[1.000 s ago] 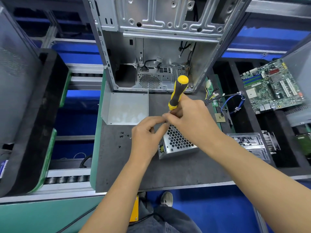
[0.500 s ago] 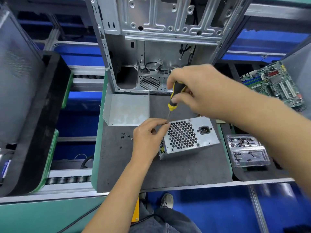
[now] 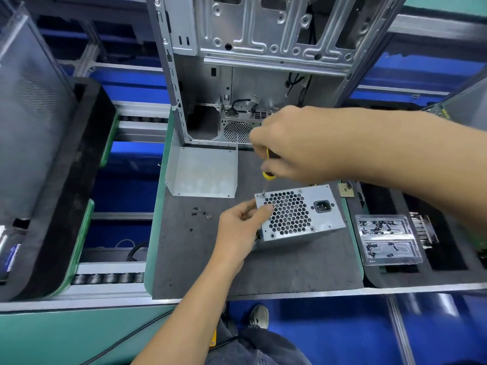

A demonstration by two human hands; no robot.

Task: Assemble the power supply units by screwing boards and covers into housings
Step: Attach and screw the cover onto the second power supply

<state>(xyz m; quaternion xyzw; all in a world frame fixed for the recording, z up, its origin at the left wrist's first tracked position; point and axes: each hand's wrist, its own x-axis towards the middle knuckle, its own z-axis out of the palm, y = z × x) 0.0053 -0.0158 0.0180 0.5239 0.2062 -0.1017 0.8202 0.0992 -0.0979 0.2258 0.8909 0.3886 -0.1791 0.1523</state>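
A silver power supply unit (image 3: pixel 324 222) with a honeycomb fan grille and a black power socket stands on the dark grey mat (image 3: pixel 263 270). My right hand (image 3: pixel 292 143) grips a yellow-and-black screwdriver (image 3: pixel 267 175) from above; its tip sits on a screw at the unit's upper left corner. My left hand (image 3: pixel 237 227) holds the unit's left edge, thumb on the grille face. A bent silver cover (image 3: pixel 203 172) lies on the mat to the left. Several small black screws (image 3: pixel 200 213) are scattered beside it.
An open computer case (image 3: pixel 250 75) stands at the back of the mat. A clear plastic tray (image 3: pixel 387 241) with screws sits to the right in black foam. Another black foam tray (image 3: pixel 66 180) and a roller conveyor are to the left.
My right hand dropped lower with the screwdriver, whose tip went from the left fingertips onto the unit's corner screw. My left hand shifted onto the unit's left edge. The camera view shifted left.
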